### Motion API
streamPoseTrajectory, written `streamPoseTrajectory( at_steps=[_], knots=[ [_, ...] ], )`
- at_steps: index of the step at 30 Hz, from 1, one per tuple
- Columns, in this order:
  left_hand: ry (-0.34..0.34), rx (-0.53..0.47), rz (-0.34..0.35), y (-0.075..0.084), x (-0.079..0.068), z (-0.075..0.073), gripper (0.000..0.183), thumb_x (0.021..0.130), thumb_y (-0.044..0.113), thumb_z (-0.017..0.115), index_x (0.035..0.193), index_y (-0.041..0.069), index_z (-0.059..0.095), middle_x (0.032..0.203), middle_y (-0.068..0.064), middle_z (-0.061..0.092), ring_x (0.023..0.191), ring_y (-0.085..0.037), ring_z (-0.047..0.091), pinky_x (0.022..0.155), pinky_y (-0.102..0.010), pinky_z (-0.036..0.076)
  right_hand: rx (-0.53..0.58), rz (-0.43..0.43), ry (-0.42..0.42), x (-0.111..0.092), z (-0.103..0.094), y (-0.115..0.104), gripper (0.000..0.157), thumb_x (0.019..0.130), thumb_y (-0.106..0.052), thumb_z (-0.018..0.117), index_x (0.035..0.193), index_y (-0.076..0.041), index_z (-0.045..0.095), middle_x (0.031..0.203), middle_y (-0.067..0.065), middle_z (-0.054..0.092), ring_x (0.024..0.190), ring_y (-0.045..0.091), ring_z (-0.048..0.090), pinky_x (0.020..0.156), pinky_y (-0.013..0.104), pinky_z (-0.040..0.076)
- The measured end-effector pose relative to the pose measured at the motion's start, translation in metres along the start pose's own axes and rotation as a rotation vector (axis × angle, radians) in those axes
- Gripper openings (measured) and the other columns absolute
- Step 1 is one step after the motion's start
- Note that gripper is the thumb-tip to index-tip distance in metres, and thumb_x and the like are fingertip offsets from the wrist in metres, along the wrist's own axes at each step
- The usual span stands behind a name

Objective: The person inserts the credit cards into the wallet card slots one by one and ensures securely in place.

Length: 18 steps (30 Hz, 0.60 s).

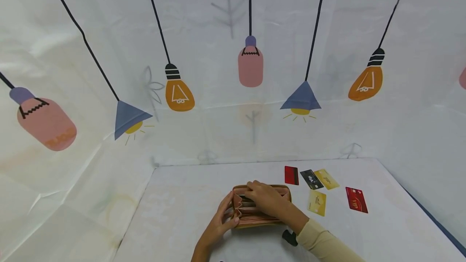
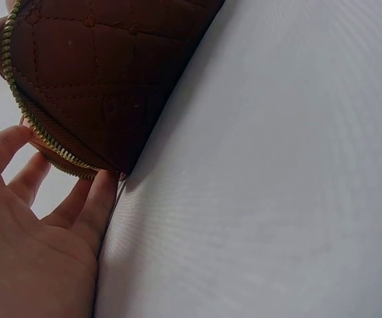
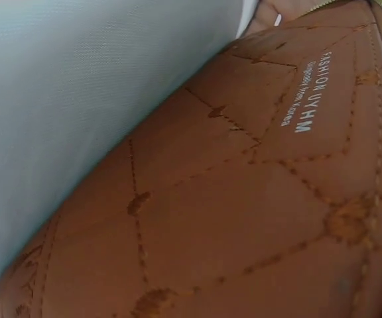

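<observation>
A brown quilted zip-around wallet (image 1: pixel 256 220) stands unzipped on the white table, its pink lining and pleated compartments facing up. My left hand (image 1: pixel 216 227) grips its left end, thumb at the near corner and fingers along the far side. In the left wrist view, fingertips (image 2: pixel 101 182) touch the wallet's edge by the gold zipper (image 2: pixel 48 139). My right hand (image 1: pixel 268 200) reaches over the wallet with its fingers down in the compartments. Those fingertips are hidden, so I cannot tell what they hold. The right wrist view shows the wallet's stitched, lettered outer side (image 3: pixel 197 199).
Right of the wallet lie a red card with a dark stripe (image 1: pixel 291 175), a black card (image 1: pixel 311 179), two gold cards (image 1: pixel 327 178) and a red VIP card (image 1: pixel 356 199). A small black object (image 1: pixel 289 237) shows beside the right sleeve (image 1: pixel 324 239). White sheeting with printed lamps surrounds the table.
</observation>
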State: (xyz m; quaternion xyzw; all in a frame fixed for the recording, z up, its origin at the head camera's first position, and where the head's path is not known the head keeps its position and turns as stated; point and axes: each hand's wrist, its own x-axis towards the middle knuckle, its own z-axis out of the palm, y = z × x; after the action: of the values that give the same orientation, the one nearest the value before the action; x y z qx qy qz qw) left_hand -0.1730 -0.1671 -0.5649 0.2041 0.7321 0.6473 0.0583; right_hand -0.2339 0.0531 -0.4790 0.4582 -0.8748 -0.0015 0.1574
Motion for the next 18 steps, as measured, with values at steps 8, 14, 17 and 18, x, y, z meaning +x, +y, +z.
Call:
streamPoseTrajectory(
  at_steps=[8,14,17,18],
  knots=[
    [-0.001,0.019,0.027,-0.002,0.0,0.0,0.077,0.1,0.012,0.058,0.162,0.015,0.013,0.167,-0.019,0.007,0.144,-0.047,0.027,0.11,-0.031,0.041,0.046,0.039,-0.03,0.0,-0.003,-0.002,0.031,0.091,-0.013,0.073,0.122,-0.017,0.072,0.109,0.004,0.067,0.099,0.018,0.068,0.097,0.037,0.054],
    [-0.008,0.015,0.018,-0.003,-0.001,0.001,0.077,0.1,0.013,0.058,0.162,0.015,0.012,0.167,-0.019,0.005,0.144,-0.048,0.026,0.11,-0.029,0.041,0.075,0.039,-0.004,-0.008,-0.006,-0.003,0.045,0.094,-0.009,0.067,0.136,-0.022,0.063,0.104,0.002,0.065,0.09,0.016,0.064,0.085,0.033,0.057],
    [-0.002,0.017,0.023,-0.003,0.0,0.0,0.077,0.1,0.013,0.058,0.162,0.017,0.013,0.167,-0.017,0.006,0.144,-0.047,0.026,0.11,-0.031,0.041,0.086,0.043,0.015,-0.01,-0.005,-0.001,0.043,0.095,-0.006,0.063,0.136,-0.021,0.063,0.102,0.002,0.064,0.09,0.016,0.064,0.087,0.034,0.056],
    [-0.002,0.02,0.027,-0.003,0.0,0.0,0.077,0.1,0.012,0.058,0.162,0.017,0.013,0.167,-0.017,0.006,0.145,-0.047,0.026,0.111,-0.032,0.041,0.096,0.048,0.019,-0.011,-0.005,0.0,0.042,0.095,-0.006,0.062,0.135,-0.02,0.064,0.101,0.001,0.064,0.089,0.016,0.064,0.085,0.034,0.056]
  ],
)
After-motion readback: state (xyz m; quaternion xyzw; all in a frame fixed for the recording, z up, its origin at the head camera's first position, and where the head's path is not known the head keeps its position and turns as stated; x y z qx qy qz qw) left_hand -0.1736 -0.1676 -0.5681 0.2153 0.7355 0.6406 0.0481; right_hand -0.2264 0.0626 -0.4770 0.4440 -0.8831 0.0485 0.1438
